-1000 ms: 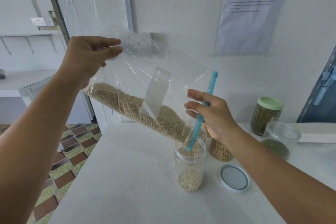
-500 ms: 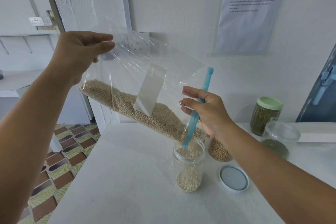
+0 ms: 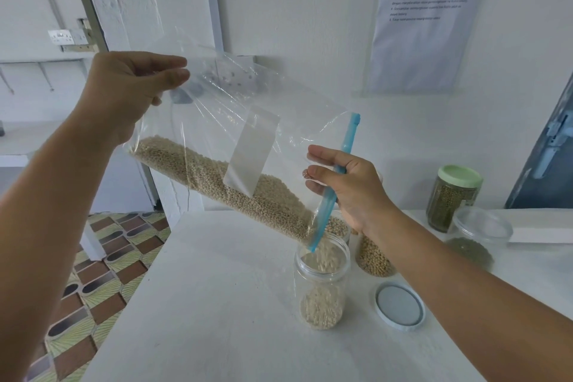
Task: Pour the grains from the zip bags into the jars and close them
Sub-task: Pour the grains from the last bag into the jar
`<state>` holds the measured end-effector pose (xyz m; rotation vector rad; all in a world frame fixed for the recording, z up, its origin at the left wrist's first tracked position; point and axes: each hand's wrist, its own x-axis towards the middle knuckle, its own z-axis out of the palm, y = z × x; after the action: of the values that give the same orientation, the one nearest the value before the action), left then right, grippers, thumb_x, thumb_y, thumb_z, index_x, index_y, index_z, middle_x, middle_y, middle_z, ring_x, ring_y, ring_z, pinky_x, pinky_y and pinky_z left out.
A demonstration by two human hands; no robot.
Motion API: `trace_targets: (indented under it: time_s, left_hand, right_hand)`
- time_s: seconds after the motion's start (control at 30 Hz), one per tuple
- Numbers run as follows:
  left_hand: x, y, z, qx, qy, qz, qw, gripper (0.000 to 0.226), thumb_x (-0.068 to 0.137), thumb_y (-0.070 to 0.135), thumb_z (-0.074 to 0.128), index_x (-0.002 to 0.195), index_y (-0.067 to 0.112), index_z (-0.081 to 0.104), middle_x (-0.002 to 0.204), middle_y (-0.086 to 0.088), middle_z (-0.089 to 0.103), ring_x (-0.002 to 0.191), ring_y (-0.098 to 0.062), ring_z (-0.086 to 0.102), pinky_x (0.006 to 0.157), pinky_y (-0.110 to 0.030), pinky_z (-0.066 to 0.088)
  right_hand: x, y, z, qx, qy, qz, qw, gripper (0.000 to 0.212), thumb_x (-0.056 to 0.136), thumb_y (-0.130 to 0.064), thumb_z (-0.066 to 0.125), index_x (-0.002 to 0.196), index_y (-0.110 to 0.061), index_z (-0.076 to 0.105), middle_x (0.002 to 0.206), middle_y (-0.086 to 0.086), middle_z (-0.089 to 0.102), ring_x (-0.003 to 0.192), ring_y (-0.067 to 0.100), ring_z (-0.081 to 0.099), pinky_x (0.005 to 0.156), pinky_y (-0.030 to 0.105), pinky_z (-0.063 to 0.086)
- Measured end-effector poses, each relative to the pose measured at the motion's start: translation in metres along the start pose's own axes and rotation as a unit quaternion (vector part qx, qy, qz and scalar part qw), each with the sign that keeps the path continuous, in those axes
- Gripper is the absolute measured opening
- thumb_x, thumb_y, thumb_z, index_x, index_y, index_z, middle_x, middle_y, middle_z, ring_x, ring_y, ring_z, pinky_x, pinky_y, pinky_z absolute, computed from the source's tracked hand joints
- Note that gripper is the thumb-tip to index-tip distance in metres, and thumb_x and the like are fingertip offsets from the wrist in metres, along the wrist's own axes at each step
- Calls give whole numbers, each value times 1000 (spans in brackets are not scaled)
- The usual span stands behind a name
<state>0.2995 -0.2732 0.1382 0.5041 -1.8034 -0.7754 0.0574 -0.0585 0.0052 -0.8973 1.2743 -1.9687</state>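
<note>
The left hand pinches the zip bag by its raised bottom corner, so the pale grains slide down toward the blue zip. The right hand grips that zip edge, steering the mouth over the open jar mid-table, its lid lying just beside.

Soft even daylight, wide-angle bending at edges

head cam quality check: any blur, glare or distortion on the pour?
Head view: falling grains smear with motion blur above the jar; soft glare streaks the clear zip bag; wide-angle bending curves the door frame; lighting even, shadows faint.
</note>
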Motion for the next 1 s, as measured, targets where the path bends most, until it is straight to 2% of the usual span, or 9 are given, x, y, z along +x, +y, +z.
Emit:
trace_targets:
  time_s: [0.33, 0.67, 1.0]
  left_hand:
    - [-3, -8, 3, -16, -13, -12, 1000, 35, 82, 31, 86, 115, 21, 80, 75, 7, 73, 61, -9, 49, 61, -15, 47]
    - [-1, -6, 1, -21, -4, -14, 1000, 25, 83, 28, 86, 107, 26, 80, 67, 12, 71, 59, -6, 48, 60, -15, 46]
    - [-2, -7, 1, -21, -4, -17, 1000, 27, 84, 28, 85, 109, 24, 80, 71, 8, 71, 60, -8, 48, 61, -16, 47]
  right_hand:
    - [-2, 3, -4, 0, 6, 1, 1000, 35, 87, 7, 77, 117, -10, 77, 120, 3, 75, 96, 23, 76, 84, 34, 64]
    - [0, 5, -1, -1, 2, 3, 1000, 35, 87, 6, 77, 118, -11, 77, 119, 1, 76, 96, 24, 77, 83, 33, 64]
    - [1, 6, -1, 0, 3, 0, 1000, 36, 87, 6, 77, 118, -11, 77, 118, 1, 76, 97, 24, 77, 83, 33, 63]
